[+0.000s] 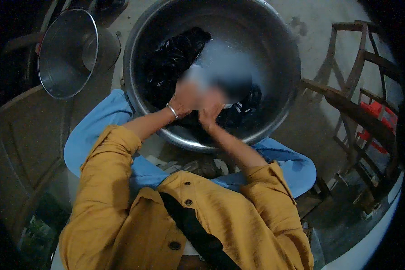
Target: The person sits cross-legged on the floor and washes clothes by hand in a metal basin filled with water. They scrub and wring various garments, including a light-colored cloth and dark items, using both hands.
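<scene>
A wide metal basin (279, 49) stands in front of me, between my knees. My left hand (185, 96) and my right hand (211, 107) are close together inside it, low in the middle. Blur covers the fingers of both, so what they grip is hidden. Beyond them is a pale bluish-white patch (225, 56), too smeared to name. Crumpled, shiny black material (166, 67), looking like a plastic bag, lies along the basin's left side. More black material (252, 100) is bunched to the right of my right hand.
At the upper left a grey metal bucket (54, 54) leans with its mouth toward me. A wooden frame (355, 110) like a chair or stool stands at the right, with a red object (377, 112) behind its bars. Concrete floor (312, 15) surrounds the basin.
</scene>
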Demonstrator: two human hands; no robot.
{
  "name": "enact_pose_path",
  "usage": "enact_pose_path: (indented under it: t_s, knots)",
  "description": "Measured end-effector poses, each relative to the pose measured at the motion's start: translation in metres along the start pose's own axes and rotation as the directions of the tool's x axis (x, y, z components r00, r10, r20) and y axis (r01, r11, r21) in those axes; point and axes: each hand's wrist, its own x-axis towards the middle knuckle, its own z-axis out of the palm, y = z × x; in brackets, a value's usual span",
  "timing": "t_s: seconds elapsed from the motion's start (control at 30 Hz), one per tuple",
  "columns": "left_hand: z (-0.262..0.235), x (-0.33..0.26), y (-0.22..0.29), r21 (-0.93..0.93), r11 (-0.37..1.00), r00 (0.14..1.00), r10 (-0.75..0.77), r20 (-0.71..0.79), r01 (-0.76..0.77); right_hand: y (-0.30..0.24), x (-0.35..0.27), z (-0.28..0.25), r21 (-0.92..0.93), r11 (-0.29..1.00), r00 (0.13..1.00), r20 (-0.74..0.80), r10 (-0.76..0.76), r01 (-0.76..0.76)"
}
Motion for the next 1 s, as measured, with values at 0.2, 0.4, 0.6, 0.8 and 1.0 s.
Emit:
enact_pose_path:
  t_s: [0.2, 0.4, 0.6, 0.8, 1.0]
  knots:
    - [0.057, -0.017, -0.062, 0.284, 0.942, 0.984, 0.170, 0.057, -0.180, 0.010, -0.004, 0.041, -0.048, 0.998, 0.998, -0.057, -0.038, 0.035]
    - [0.055, 0.038, -0.088, 0.187, 0.969, 0.986, 0.163, -0.010, -0.159, 0.034, 0.062, 0.051, -0.091, 0.957, 0.950, 0.181, -0.256, 0.275]
    - [0.027, 0.118, -0.031, 0.357, 0.855, 0.795, -0.496, 0.349, 0.376, 0.053, 0.221, 0.071, -0.050, 0.997, 0.854, 0.514, 0.078, -0.060]
    - [-0.058, 0.075, -0.007, 0.129, 0.930, 0.909, -0.365, 0.201, 0.345, -0.037, 0.196, 0.095, -0.206, 0.799, 0.697, 0.636, -0.330, 0.566]
    - [-0.028, 0.019, -0.093, 0.044, 0.703, 0.625, -0.600, -0.499, 0.710, -0.007, 0.148, 0.059, 0.541, 0.743, 0.310, 0.683, -0.661, 0.393]
